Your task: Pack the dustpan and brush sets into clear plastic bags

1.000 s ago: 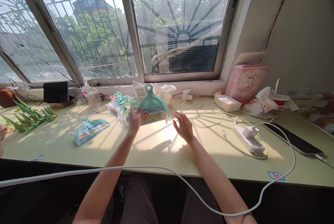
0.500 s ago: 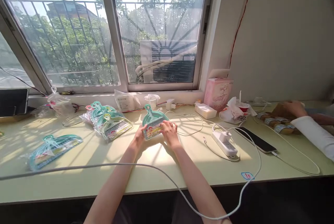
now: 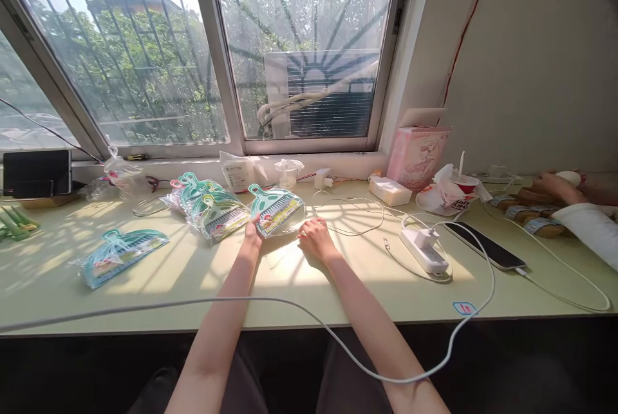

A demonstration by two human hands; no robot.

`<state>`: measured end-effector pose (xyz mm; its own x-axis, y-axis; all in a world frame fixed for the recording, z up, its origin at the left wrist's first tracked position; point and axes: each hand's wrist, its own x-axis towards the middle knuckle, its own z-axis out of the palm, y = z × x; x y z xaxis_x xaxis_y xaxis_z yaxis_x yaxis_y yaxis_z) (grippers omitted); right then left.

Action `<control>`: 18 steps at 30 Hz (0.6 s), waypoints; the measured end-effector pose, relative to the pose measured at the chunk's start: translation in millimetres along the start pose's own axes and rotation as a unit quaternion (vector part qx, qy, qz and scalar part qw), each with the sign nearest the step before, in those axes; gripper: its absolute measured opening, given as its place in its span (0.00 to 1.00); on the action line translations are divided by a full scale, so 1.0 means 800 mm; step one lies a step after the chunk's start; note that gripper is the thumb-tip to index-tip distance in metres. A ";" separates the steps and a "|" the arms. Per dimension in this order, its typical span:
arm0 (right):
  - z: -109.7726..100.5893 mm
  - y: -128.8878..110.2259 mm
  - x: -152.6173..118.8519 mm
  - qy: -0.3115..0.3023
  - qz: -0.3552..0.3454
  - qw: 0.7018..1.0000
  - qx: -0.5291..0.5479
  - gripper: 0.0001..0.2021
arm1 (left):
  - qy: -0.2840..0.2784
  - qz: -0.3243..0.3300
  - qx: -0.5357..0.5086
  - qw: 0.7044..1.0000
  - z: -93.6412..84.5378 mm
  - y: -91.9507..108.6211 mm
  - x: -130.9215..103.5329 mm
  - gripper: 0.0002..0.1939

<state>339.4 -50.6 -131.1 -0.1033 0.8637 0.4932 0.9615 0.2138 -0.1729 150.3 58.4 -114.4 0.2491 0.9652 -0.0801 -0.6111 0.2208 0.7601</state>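
Observation:
In my left hand (image 3: 253,234) is a packaged dustpan and brush set (image 3: 280,211), teal with a looped handle, in clear plastic with a printed card. That hand grips its lower left edge and tilts it above the table. My right hand (image 3: 315,237) is closed beside the packet's lower right corner, fingers curled; whether it pinches the clear wrap is hard to see. Just left lies a pile of similar packaged dustpan sets (image 3: 205,208), overlapping one another. Another wrapped dustpan set (image 3: 123,256) lies alone farther left.
A white cable (image 3: 290,301) crosses in front of my forearms. To the right are a power strip (image 3: 425,250), a phone (image 3: 487,246) and a pink box (image 3: 419,156). A co-worker's hand (image 3: 560,188) is over brown bundles (image 3: 526,211) at far right. A tablet (image 3: 38,172) stands at left.
My right hand has come off the front of the packet to its lower right side. The packet has turned, with its handle now pointing further left. The view has shifted slightly.

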 end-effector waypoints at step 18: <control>0.037 0.007 0.020 0.174 0.292 0.727 0.597 0.17 | -0.053 0.033 0.052 0.997 0.024 -0.004 -0.017 0.14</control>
<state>335.4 -22.3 -149.2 0.5037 0.8430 0.1888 -0.1125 0.2808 -0.9532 163.0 41.7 -103.6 0.2924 0.9556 0.0363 -0.5486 0.1365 0.8248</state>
